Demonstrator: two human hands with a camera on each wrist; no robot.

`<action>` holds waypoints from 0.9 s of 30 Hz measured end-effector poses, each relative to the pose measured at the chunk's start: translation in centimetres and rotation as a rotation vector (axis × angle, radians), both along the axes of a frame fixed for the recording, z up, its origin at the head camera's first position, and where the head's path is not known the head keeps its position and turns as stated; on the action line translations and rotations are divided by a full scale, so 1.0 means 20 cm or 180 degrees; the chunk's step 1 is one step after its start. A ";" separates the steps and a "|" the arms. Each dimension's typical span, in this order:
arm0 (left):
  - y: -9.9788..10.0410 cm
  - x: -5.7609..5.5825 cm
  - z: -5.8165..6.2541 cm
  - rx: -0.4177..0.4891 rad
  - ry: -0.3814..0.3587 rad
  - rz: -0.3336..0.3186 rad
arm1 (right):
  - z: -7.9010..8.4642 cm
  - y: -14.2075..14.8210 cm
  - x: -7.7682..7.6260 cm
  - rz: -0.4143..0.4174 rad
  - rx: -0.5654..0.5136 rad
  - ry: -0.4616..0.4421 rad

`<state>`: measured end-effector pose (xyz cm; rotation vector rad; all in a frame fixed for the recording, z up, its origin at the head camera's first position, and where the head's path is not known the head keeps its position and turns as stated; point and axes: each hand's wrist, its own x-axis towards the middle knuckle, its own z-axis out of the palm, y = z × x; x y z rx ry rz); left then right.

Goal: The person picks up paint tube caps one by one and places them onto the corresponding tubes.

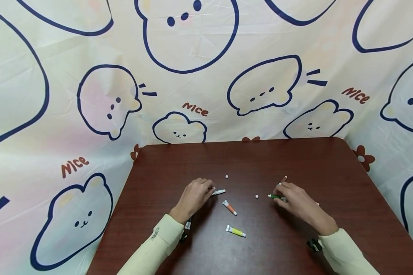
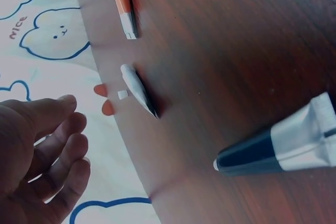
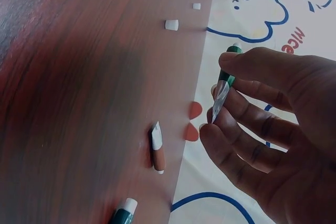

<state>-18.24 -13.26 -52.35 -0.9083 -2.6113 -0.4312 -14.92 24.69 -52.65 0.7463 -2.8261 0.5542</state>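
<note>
My right hand (image 1: 301, 204) pinches a small green paint tube (image 3: 224, 80) between thumb and fingertips, a little above the table. The tube's narrow white tip points away from the palm in the right wrist view. Over the table's left half hovers my left hand (image 2: 42, 150), its fingers loosely bent and nothing between them. Just beyond those fingers lies a white paint tube (image 1: 218, 192). A small white cap (image 2: 123, 94) sits behind that tube, and another white cap (image 1: 256, 196) is left of the green tube.
An orange tube (image 1: 230, 207) and a yellow tube (image 1: 235, 231) lie mid-table. A dark blue-black tube (image 2: 247, 153) is beside the left wrist. Past the right hand lies a brown tube (image 3: 157, 150); a teal tube (image 3: 123, 214) is partly cut off. A patterned cloth (image 1: 192, 46) hangs behind the table.
</note>
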 end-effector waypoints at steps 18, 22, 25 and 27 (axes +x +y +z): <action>0.08 0.03 0.00 -0.0067 0.0182 -0.0154 | 0.02 -0.09 0.00 0.0014 -0.0033 -0.0186; 0.09 0.03 0.00 -0.0054 0.0129 -0.0176 | 0.01 -0.10 -0.01 0.0083 -0.0071 -0.0154; 0.10 0.04 -0.01 -0.0060 0.0064 -0.0173 | 0.00 -0.11 -0.01 0.0119 -0.0063 -0.0125; 0.11 0.05 -0.01 -0.0065 0.0037 -0.0170 | 0.00 -0.11 -0.01 0.0138 -0.0059 -0.0105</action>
